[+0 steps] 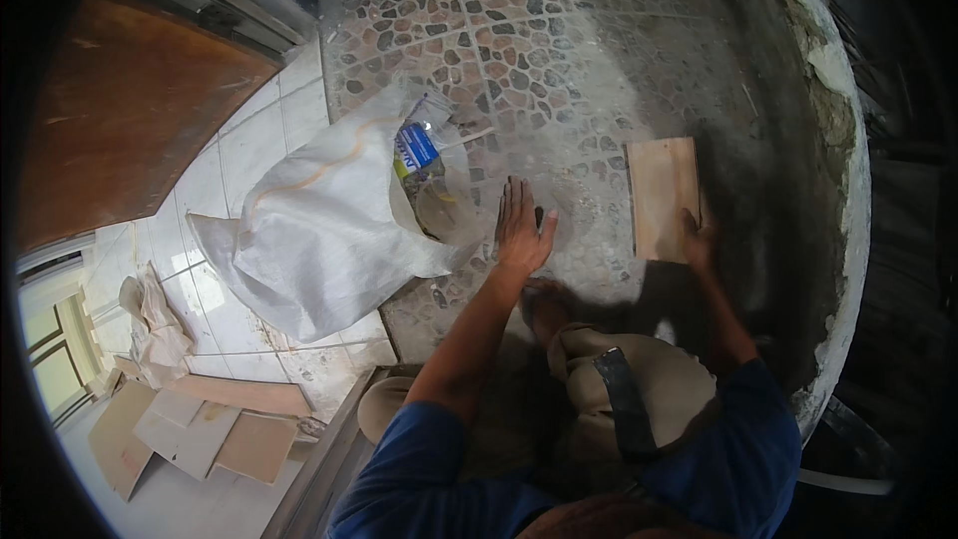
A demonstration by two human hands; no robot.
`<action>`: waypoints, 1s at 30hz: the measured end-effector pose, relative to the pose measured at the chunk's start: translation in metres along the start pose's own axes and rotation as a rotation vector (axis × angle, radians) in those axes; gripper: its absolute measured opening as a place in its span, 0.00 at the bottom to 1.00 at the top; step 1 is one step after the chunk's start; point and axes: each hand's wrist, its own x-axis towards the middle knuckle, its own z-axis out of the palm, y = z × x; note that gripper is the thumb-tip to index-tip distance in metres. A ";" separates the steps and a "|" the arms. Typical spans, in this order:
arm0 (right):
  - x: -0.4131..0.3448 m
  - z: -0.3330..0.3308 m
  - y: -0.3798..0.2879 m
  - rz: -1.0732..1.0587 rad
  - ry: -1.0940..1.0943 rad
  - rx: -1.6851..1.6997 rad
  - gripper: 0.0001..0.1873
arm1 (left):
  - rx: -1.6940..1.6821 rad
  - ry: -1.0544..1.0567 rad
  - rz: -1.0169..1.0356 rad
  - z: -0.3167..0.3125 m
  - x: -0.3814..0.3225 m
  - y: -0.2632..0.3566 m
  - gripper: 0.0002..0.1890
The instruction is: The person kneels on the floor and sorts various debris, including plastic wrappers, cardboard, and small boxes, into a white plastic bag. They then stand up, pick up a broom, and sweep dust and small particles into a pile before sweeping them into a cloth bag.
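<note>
My left hand (pixel 525 228) is spread flat over the pebble-patterned tile floor (pixel 516 75), thumb apart and nothing held. Whether the palm touches the floor I cannot tell. My right hand (pixel 700 241) grips the right edge of a short, pale wooden board (pixel 661 198), with the thumb on its face. Left of my left hand lies a white woven sack (pixel 322 217), its mouth turned towards that hand. Inside the mouth show a plastic bottle with a blue label (pixel 418 146) and a clear plastic container (pixel 440 206).
A brown wooden panel (pixel 142 105) stands at the upper left. Cardboard pieces (pixel 187 427) lie at the lower left near a crumpled cloth (pixel 159 329). A rough, broken wall edge (pixel 838 127) curves along the right. A dark strip (pixel 625 404) lies across my trouser leg.
</note>
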 end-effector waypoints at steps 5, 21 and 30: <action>-0.077 0.012 -0.007 0.517 -0.196 0.629 0.21 | 0.079 -0.055 0.089 0.005 0.031 0.010 0.37; -0.084 0.097 -0.033 0.404 -0.007 0.503 0.15 | 0.006 -0.099 0.301 0.064 0.038 0.032 0.28; -0.068 0.131 -0.045 0.675 -0.055 0.974 0.12 | -0.250 -0.048 0.093 0.073 0.021 0.050 0.26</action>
